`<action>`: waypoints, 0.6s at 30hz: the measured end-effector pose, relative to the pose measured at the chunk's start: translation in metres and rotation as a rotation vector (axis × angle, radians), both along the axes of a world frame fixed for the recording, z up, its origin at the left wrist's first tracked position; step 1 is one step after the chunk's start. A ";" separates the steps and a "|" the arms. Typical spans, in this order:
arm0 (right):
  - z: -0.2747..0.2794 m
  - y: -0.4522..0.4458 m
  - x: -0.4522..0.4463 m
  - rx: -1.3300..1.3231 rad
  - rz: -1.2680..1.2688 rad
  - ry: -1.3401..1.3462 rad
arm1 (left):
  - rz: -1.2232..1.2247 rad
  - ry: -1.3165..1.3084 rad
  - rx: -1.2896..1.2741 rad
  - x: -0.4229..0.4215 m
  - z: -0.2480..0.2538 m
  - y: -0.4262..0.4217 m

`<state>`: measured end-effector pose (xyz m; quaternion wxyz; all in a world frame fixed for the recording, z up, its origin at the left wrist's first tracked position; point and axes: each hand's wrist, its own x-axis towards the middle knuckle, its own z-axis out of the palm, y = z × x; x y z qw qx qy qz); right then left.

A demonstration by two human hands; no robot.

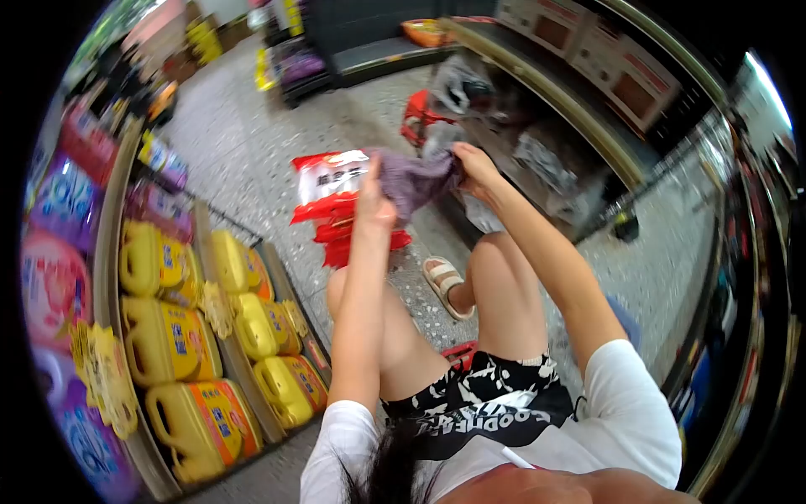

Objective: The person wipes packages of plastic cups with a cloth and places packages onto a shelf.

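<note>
Rack (107, 252), l. side: holds yellow jugs (176, 340), six in view, two rows; contents n/v.
Bags (546, 160), under shelf (546, 101), r.: clear/grey; contents unclear.
Packs (332, 185), red w/ white label, just beside l. hand; contents n/v.
Cloth (413, 178), purple, 1 pc., bunched betw. hands.
R. hand (477, 168): fingertips pinched on cloth edge.
L. hand (375, 202): at cloth's other side, blurred; finger spread/hold, can't tell.
Adv.: pull gently, evenly; soft fabric may stretch.

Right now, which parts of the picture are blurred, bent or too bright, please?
In the head view, the left hand and purple cloth look smeared, probably by motion; in the same view, the left shelf looks bowed and a light strip at upper right glares white.
</note>
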<state>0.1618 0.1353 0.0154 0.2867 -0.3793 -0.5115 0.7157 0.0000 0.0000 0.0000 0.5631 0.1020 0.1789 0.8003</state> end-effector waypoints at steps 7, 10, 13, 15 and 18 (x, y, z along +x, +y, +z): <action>-0.035 -0.021 -0.093 -0.538 0.228 0.344 | 0.125 -0.075 -0.277 0.005 -0.026 0.055; -0.050 -0.022 -0.124 -0.337 0.135 0.210 | 0.420 0.232 -0.441 -0.010 -0.038 0.062; -0.051 -0.028 -0.134 -0.365 0.112 0.240 | 0.511 0.482 -0.567 -0.022 -0.045 0.058; -0.053 -0.031 -0.135 -0.147 0.086 0.190 | 0.551 0.697 -0.668 -0.023 -0.038 0.053; -0.062 -0.012 -0.134 0.252 0.113 0.006 | 0.614 0.939 -0.710 -0.036 -0.042 0.050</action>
